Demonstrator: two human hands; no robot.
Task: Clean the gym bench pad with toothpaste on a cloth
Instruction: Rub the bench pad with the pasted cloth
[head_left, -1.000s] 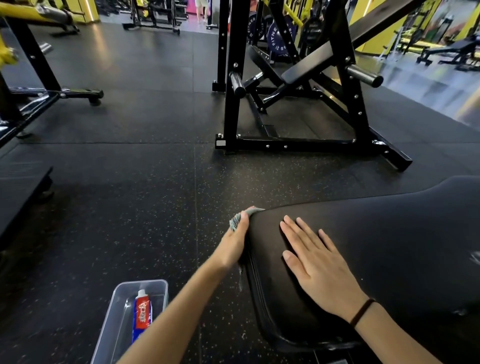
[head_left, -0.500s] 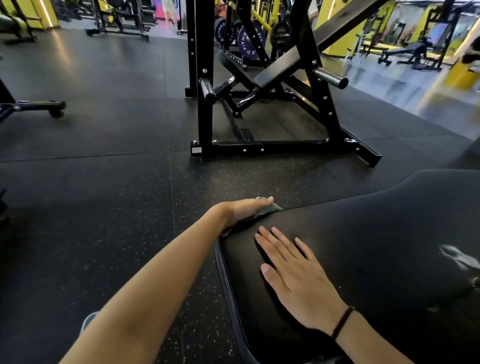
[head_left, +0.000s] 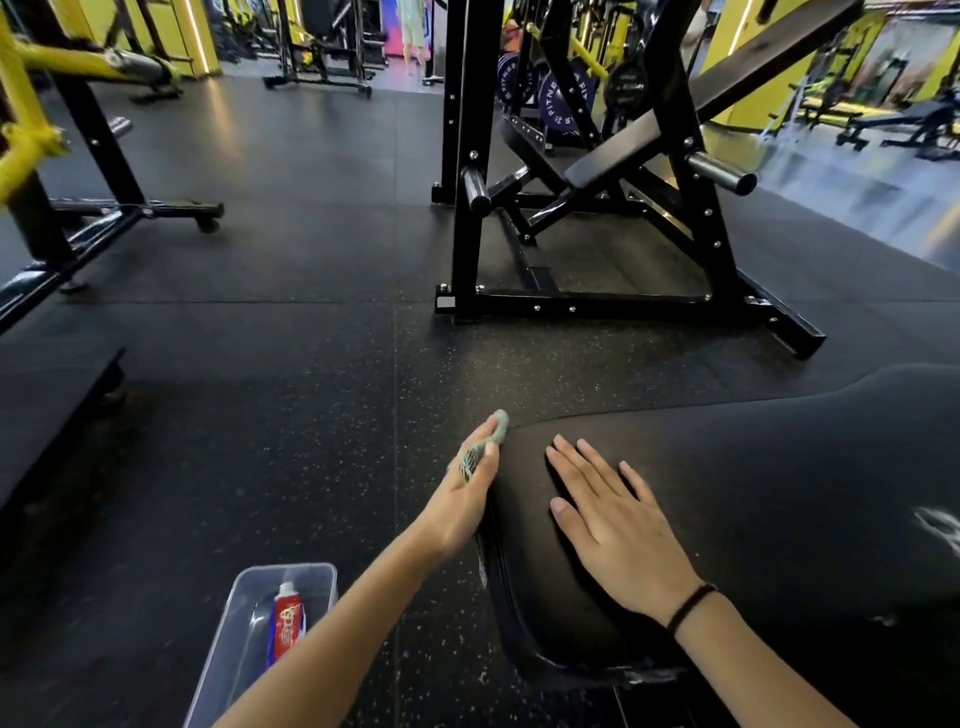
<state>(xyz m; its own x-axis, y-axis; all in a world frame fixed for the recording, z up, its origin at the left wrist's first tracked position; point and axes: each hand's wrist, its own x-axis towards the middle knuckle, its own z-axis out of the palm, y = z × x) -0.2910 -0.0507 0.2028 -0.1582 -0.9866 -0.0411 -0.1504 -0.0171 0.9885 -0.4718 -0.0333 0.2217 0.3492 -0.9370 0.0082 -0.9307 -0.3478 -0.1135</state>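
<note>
The black gym bench pad (head_left: 779, 493) fills the lower right of the head view. My left hand (head_left: 467, 493) grips a small grey-green cloth (head_left: 500, 428) and holds it against the pad's left end, at the edge. My right hand (head_left: 613, 519) lies flat on top of the pad with straight fingers, a dark band around its wrist. A red, white and blue toothpaste tube (head_left: 287, 626) lies in a clear plastic tray (head_left: 244, 639) on the floor below my left forearm. White smears (head_left: 937, 525) show on the pad at the far right.
A black steel rack (head_left: 597, 306) with an inclined pad stands on the speckled rubber floor beyond the bench. Yellow and black machine frames (head_left: 62, 208) stand at the left. Another dark pad edge (head_left: 57, 405) juts in at the left.
My left hand with the cloth has slid back from the pad's far corner to its left edge. The view tilted down, bringing the tray and toothpaste back in. My right hand stayed flat.
</note>
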